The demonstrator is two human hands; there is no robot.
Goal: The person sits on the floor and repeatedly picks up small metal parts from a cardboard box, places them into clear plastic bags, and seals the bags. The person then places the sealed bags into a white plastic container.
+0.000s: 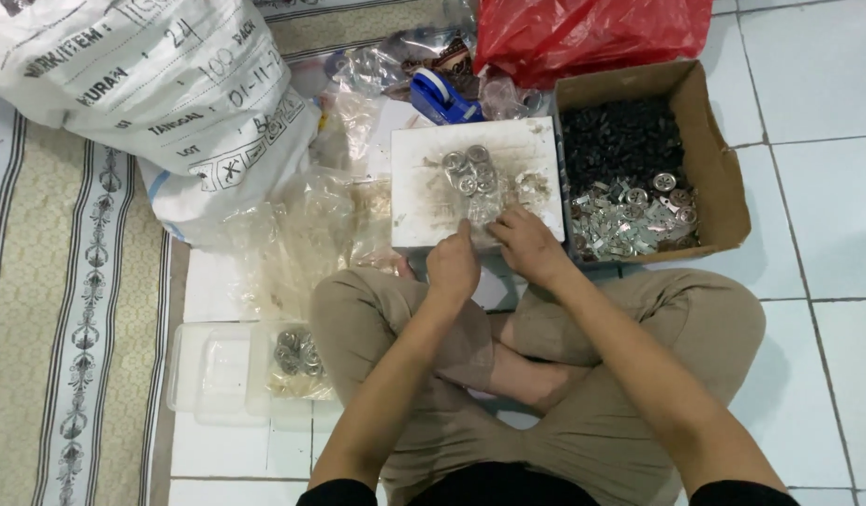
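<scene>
- A large white woven sack [161, 94] is seen at the upper left, lying partly on the patterned mat, with dark handwriting and printed symbols on its side.
- A red plastic bag [583, 33] is bunched at the top, behind an open brown cardboard box [719, 178] (filled with dark and silvery metal parts).
- Crumpled clear plastic bags [302, 234] are spread between the sack and the white board.
- A clear plastic container [217, 375] is set at the lower left.

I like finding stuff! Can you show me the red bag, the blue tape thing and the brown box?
red plastic bag [583, 33]: head view, middle of its crinkled side.
blue tape dispenser [440, 98]: head view, its blue body.
cardboard box [724, 178]: head view, right wall.
</scene>
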